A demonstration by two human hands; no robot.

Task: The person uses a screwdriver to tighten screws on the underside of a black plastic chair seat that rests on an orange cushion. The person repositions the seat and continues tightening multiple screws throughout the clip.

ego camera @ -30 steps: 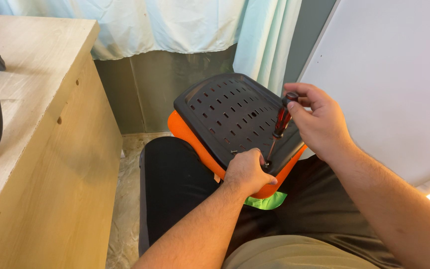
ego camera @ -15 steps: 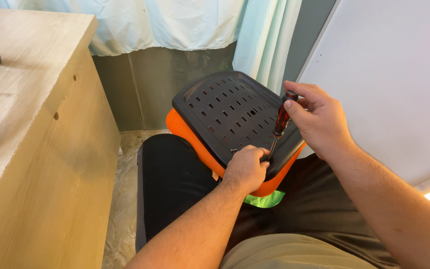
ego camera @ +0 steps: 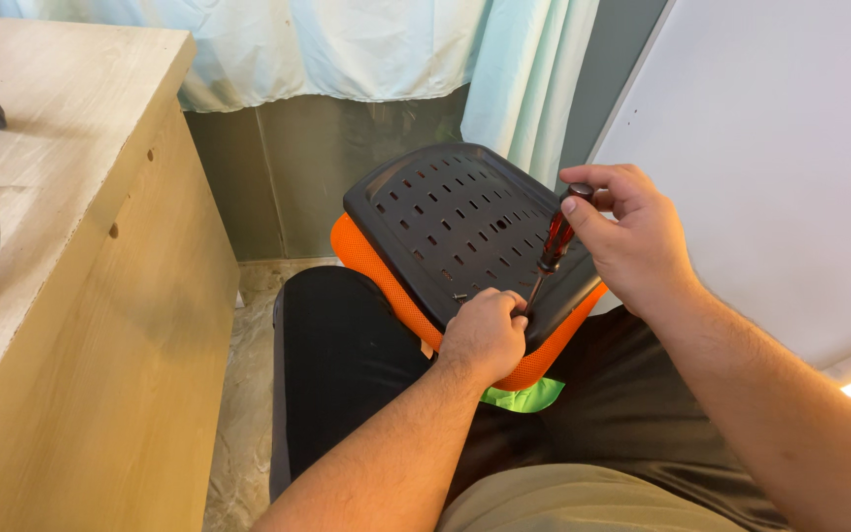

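Screw work is mid-way: right hand (ego camera: pixel 632 241) grips the screwdriver (ego camera: pixel 552 246) on the black slotted panel (ego camera: pixel 455 222); left hand (ego camera: pixel 485 335) clenched, steadying its tip.

A room in a home, pale curtains (ego camera: pixel 347 49) hanging over a grey wall, light wooden table (ego camera: pixel 71 296) at the left, marbled stone floor (ego camera: pixel 248 394), white panel (ego camera: pixel 770 148) leaning at the right

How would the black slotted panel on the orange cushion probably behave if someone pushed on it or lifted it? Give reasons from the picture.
The black slotted panel looks like moulded plastic, so probably stiff and fairly light. It rests tilted on the orange cushion across the lap, so it may rock or slide; the left hand steadies it beside the screwdriver.
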